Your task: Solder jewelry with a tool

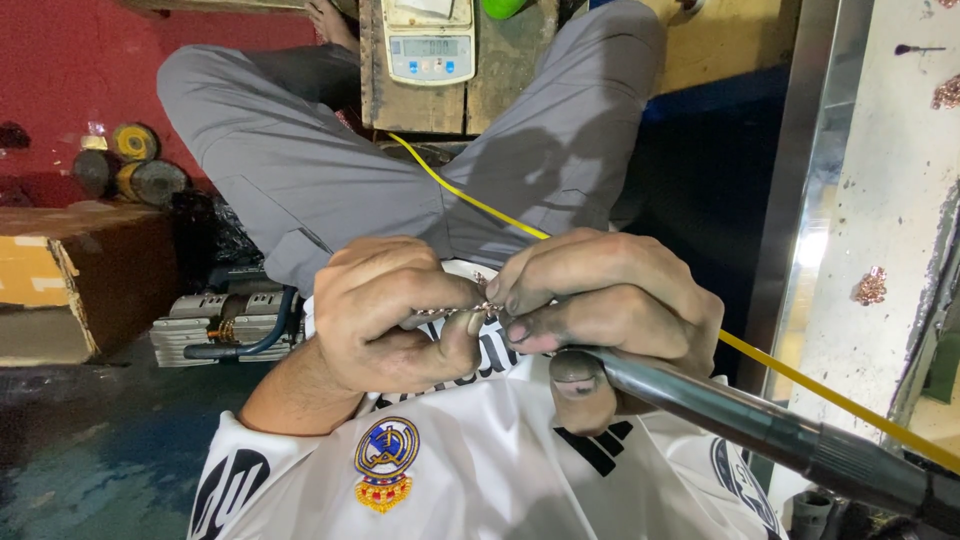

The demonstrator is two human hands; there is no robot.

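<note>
Silver chain [462,311] is pinched between both hands: left hand [385,315] grips one end, right hand [600,305] pinches the other while also holding a grey tool [740,415].

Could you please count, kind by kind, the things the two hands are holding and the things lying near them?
Small chains held between both hands: 1
Metal handpieces under the right hand: 1
Yellow cords: 1
Digital scales: 1
Round discs on the red floor: 3
Total: 7
The left hand pinches the chain's other end.
</note>
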